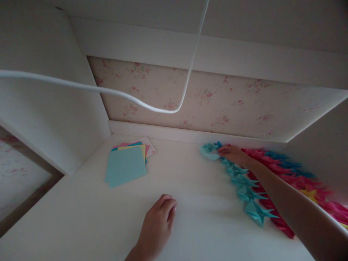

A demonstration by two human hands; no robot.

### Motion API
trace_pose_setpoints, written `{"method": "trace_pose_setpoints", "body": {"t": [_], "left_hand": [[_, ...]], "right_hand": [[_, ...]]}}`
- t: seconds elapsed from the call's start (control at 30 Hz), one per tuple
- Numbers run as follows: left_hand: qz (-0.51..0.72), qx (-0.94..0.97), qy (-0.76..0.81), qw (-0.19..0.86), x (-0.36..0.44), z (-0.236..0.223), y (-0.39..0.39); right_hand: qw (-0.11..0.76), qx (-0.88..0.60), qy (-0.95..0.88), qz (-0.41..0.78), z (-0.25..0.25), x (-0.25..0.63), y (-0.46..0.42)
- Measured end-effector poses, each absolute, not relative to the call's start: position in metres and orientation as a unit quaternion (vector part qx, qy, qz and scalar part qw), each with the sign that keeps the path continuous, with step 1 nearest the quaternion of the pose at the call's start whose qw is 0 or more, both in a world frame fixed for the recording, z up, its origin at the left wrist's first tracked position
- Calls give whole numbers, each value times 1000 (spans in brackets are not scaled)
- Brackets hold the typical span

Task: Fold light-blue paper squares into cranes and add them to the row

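Observation:
At the far end of a row of light-blue origami cranes (pixel 247 194), my right hand (pixel 232 153) reaches to the back of the table. Its fingertips are pinched at the edge of a pale-blue folded paper crane (pixel 209 151); the exact grip is partly hidden. My left hand (pixel 160 222) rests near the table's front middle, fingers curled in, with nothing visible in them. Red and pink cranes (pixel 272 168) lie in rows under and beyond my right forearm, with blue cranes (pixel 289 164) behind and a yellow one (pixel 309 194) among them.
A stack of square paper sheets (pixel 126 167), light blue on top, lies at the back left of the white table (pixel 187 174). A white cable (pixel 152 108) hangs across the view in front of the floral wall (pixel 206 96). White panels enclose both sides.

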State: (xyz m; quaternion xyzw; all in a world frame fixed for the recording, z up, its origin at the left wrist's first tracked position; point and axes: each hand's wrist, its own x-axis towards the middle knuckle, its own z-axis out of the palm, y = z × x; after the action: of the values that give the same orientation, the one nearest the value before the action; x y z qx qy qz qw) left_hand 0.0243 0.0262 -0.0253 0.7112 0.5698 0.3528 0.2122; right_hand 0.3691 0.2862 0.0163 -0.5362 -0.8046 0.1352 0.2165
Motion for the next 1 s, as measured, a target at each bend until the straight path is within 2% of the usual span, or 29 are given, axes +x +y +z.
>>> {"method": "trace_pose_setpoints", "body": {"t": [0.1,0.17,0.47,0.67,1.0], "left_hand": [[366,700,565,241,24,-24,26],[376,687,562,265,24,-23,26],[385,669,564,294,23,-23,27],[368,684,564,281,24,-26,27],[340,701,572,259,24,-29,27]], "right_hand": [[136,-540,-792,249,21,365,274],[112,-538,-781,296,25,358,265],[89,-512,-774,362,33,334,245],[76,-521,-790,315,26,339,254],[70,-557,-821,107,30,364,282]]}}
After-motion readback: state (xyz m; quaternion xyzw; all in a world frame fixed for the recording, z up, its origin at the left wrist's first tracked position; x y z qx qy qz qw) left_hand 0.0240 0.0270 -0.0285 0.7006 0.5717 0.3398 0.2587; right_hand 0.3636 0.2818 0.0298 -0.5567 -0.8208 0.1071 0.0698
